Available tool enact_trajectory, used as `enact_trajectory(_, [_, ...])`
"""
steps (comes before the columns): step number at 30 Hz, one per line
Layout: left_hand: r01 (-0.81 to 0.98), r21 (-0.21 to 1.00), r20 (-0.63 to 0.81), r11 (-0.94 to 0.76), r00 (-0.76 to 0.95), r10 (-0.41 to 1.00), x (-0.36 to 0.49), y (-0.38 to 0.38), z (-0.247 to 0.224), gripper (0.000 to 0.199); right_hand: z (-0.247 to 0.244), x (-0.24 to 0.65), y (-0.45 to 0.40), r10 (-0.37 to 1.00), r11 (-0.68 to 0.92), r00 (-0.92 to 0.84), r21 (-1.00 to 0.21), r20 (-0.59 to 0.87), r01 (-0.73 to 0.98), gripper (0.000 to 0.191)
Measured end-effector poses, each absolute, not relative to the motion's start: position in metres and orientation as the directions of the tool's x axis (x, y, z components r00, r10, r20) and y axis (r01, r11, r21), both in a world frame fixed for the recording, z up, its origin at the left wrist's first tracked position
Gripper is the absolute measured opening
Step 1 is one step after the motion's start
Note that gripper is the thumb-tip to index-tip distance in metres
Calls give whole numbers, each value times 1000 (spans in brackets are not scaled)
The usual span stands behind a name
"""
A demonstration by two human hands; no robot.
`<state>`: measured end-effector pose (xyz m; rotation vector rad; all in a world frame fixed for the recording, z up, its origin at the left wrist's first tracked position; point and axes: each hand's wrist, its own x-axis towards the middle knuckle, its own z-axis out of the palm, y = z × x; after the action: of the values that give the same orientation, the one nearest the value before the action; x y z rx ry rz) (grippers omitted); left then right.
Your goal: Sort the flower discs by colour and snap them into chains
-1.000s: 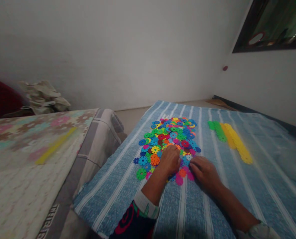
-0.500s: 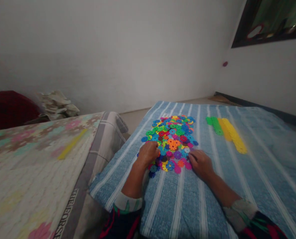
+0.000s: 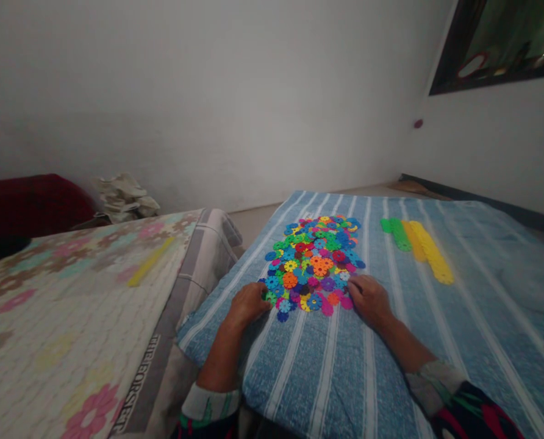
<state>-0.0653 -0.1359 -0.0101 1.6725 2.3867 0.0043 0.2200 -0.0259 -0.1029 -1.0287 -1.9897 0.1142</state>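
Note:
A pile of small plastic flower-shaped discs (image 3: 320, 264) in many colours lies on the blue striped cloth (image 3: 294, 372). At its lower left edge is my left hand (image 3: 249, 303), thumb and fingers apart around the outermost discs, with a green disc (image 3: 271, 297) close to the fingertips. My right hand (image 3: 369, 299) rests at the right edge, beside a pale blue disc (image 3: 344, 276) and some pink ones. Its fingers are curled together, and whatever they may hold is hidden.
Right of the pile lie rows of green discs (image 3: 399, 235) and yellow discs (image 3: 432, 253). On the left, a floral quilted cover (image 3: 89, 329) carries a yellow strip (image 3: 150, 262). A gap separates the two covered surfaces. A white wall (image 3: 254, 103) stands behind.
My left hand has drawn back from over the pile to its lower left edge, uncovering orange and yellow discs. My right hand stays nearly in place. The view has shifted slightly.

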Motion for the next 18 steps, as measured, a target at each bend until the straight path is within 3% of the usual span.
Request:
enact_trajectory(10, [913,287,-90,289,-275,957,-68,-135,-13,12,-101,220,-29,659,686,-311,-377,685,622,25])
enact_trajectory(14, [875,416,-55,246,-246,968,-68,-132,-14,14,-94,220,-35,591,753,-370,-327,717,570,25])
enact_trajectory(18, [779,599,-16,185,-220,975,-56,-126,-18,11,-85,211,-48,594,790,-382,-426,708,440,22])
